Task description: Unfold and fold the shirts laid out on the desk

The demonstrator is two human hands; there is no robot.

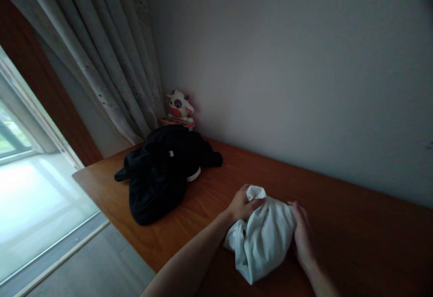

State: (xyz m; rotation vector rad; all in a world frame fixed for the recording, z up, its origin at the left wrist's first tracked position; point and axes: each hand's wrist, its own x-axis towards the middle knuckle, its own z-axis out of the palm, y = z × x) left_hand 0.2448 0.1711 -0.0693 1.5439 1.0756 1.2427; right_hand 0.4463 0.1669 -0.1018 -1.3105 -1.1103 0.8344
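Observation:
A pale, whitish bundle of cloth (267, 238), crumpled and partly folded, rests on the brown wooden table in front of me. Whether it is a garment I cannot tell. My left hand (244, 204) grips its upper left part, the thumb lying across the fabric and a tuft of cloth sticking up beside the fingers. Along the right edge, my right hand (302, 231) holds the bundle from the side, with some of its fingers hidden behind the fabric. To the left lies a heap of black clothing (158, 175) with a small white tag, apart from both hands.
The wooden table (338, 225) runs along a grey wall (287, 71). A cow-shaped toy (179, 105) stands in the far corner behind the black heap. A light curtain (101, 53) hangs at the left, near a bright glass door (37, 189). The table's edge slants down at lower left.

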